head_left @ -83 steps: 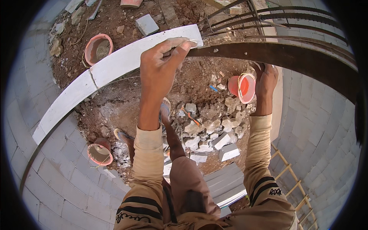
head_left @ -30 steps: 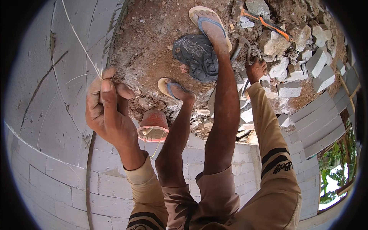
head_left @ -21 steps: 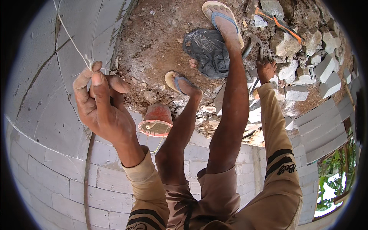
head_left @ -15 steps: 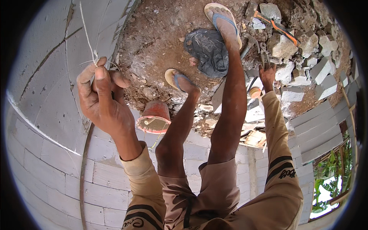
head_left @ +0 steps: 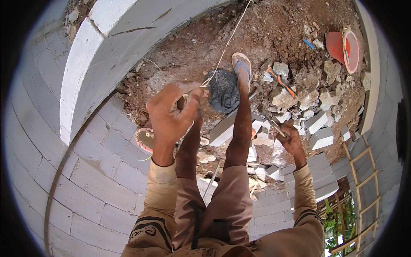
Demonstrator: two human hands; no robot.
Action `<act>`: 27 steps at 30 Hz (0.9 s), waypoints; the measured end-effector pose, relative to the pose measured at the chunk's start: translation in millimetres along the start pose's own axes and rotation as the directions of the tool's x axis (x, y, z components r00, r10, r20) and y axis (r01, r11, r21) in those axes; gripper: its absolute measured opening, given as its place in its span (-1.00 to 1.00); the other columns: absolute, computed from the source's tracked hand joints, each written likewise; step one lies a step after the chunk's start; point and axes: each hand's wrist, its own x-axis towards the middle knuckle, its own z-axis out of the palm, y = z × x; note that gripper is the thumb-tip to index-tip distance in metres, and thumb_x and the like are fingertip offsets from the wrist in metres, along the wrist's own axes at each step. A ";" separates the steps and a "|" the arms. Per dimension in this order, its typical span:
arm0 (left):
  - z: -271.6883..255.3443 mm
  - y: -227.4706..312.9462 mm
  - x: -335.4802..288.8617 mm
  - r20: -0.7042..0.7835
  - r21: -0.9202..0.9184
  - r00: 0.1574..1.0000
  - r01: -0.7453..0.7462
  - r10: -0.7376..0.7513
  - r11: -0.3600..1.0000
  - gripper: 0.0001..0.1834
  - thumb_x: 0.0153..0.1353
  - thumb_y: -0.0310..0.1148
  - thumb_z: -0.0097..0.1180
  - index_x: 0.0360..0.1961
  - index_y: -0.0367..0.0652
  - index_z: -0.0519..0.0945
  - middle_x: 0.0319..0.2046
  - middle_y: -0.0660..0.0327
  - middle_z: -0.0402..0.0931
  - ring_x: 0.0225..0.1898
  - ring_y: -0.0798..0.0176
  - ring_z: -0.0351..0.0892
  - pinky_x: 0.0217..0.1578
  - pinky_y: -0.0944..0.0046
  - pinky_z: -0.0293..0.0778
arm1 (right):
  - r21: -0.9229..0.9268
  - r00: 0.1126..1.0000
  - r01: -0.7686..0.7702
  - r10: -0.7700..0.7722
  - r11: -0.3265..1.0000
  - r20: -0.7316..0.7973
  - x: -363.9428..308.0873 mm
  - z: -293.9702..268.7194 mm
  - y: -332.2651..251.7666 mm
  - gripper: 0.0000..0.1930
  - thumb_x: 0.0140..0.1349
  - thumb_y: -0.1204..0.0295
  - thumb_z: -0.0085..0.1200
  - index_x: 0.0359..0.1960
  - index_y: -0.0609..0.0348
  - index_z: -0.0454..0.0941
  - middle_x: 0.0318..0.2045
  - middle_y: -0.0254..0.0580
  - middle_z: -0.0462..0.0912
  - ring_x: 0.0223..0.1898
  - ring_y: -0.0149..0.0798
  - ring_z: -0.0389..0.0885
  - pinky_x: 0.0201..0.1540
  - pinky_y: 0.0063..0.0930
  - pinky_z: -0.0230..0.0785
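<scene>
My left hand [head_left: 169,113] is raised at the centre-left, thumb and forefinger pinched on a thin pale string [head_left: 227,48]. From the fingertips the string runs up and away to the top edge. Lower and to the right, my right hand [head_left: 292,139] is closed round the handles of metal pincers [head_left: 277,127], whose head points up-left over the rubble. A crumpled black plastic bag [head_left: 224,93] lies on the soil beyond my left hand. Beyond the pincers, an orange-and-black handled hammer [head_left: 281,81] rests on the broken blocks.
A grey block wall [head_left: 128,38] rises at left. Broken blocks [head_left: 319,122] cover the ground at right. A red bucket [head_left: 336,47] lies tipped at far right; a mortar bucket [head_left: 143,139] is partly behind my left wrist. A wooden ladder [head_left: 364,177] stands at lower right.
The view has swung, bringing the tipped red bucket and ladder into sight. My left hand has moved from beside the wall toward the middle, still pinching the string. My right hand still holds the pincers.
</scene>
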 end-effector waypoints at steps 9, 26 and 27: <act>-14.5 25.2 -1.7 -0.008 0.032 0.986 -0.168 0.168 0.985 -0.78 0.05 -0.53 0.34 -0.23 -0.17 0.77 -0.41 0.16 0.72 -0.55 0.33 0.61 -0.51 0.38 0.47 | -0.007 0.850 0.467 -0.447 0.884 0.281 76.4 -89.1 -212.0 -0.75 0.08 0.48 0.41 -0.30 0.32 0.59 -0.35 -0.15 0.45 -0.28 -0.06 0.50 -0.19 -0.17 0.38; -19.5 30.7 -1.4 -0.046 0.067 0.989 -0.136 0.140 0.988 -0.66 -0.06 -0.56 0.38 -0.18 -0.08 0.80 -0.40 0.19 0.73 -0.55 0.34 0.60 -0.51 0.32 0.51 | -0.102 0.821 0.479 -0.404 0.872 0.404 109.6 -107.3 -260.1 -0.73 0.03 0.47 0.46 -0.37 0.30 0.58 -0.40 -0.21 0.36 -0.37 -0.16 0.40 -0.32 -0.23 0.26; -19.5 29.9 -1.3 -0.047 0.073 0.988 -0.144 0.147 0.987 -0.65 -0.07 -0.56 0.38 -0.18 -0.07 0.80 -0.40 0.19 0.73 -0.55 0.33 0.60 -0.51 0.32 0.51 | -0.102 0.824 0.469 -0.393 0.877 0.408 110.0 -107.1 -261.0 -0.73 0.02 0.47 0.46 -0.38 0.30 0.58 -0.39 -0.22 0.35 -0.37 -0.16 0.39 -0.32 -0.24 0.26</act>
